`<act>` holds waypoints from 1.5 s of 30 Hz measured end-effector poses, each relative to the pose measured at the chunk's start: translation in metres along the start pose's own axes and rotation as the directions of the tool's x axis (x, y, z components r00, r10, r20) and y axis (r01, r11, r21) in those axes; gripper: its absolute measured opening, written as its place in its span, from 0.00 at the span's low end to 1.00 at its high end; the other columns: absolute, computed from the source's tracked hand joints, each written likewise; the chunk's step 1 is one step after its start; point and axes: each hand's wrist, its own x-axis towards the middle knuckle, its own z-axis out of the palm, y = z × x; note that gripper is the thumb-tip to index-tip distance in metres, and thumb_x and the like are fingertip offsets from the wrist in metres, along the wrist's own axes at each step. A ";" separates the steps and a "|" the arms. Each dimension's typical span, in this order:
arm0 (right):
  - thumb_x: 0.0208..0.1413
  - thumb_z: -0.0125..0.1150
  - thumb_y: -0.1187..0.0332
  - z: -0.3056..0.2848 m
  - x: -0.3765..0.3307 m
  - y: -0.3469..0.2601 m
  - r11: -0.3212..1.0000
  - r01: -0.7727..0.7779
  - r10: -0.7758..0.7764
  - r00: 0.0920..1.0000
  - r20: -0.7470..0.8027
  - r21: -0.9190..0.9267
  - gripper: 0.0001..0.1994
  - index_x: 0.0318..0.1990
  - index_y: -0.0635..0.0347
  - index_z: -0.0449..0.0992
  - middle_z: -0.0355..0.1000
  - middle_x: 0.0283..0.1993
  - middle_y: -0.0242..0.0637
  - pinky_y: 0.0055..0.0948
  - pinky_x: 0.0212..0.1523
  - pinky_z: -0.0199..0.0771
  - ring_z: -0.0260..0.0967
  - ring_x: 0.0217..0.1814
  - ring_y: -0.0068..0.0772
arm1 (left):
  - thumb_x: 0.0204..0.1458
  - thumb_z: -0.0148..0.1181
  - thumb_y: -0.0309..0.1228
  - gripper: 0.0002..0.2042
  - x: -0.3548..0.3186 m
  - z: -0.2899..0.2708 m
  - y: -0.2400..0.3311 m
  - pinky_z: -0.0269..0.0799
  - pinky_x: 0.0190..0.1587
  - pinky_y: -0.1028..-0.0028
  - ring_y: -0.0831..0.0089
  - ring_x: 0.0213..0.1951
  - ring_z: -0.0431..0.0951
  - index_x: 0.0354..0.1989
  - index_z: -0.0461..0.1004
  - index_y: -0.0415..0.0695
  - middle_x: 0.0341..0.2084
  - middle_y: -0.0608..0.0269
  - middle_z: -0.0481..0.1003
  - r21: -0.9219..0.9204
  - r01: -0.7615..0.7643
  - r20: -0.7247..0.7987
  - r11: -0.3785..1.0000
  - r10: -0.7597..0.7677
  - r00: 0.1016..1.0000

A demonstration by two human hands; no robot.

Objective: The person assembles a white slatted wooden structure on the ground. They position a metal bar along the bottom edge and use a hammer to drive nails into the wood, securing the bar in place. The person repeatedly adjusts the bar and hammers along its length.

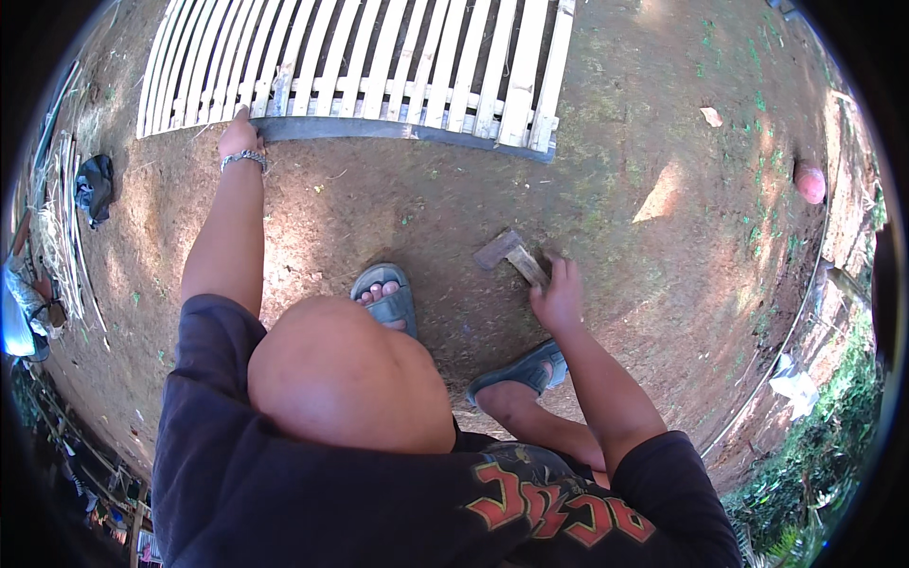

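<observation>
Slats of a pale panel lying on the dirt ground are touched by the left hand, fingers curled on its edge; a hammer is gripped by the right hand.

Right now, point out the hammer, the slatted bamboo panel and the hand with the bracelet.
hammer (500, 250), head view, on its metal head.
slatted bamboo panel (379, 57), head view, on a middle slat.
left hand (239, 135), head view, on the back of the hand above the bracelet.
</observation>
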 end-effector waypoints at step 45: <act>0.59 0.64 0.80 0.007 0.180 -0.076 0.237 -0.320 0.481 0.859 0.176 0.917 0.22 0.60 0.69 0.67 0.71 0.48 0.36 0.26 0.51 0.75 0.72 0.48 0.29 | 0.65 0.59 0.35 0.25 0.032 -0.018 0.007 0.69 0.57 0.61 0.62 0.57 0.72 0.67 0.65 0.37 0.64 0.51 0.69 -0.179 0.054 0.157 0.982 -0.026 0.987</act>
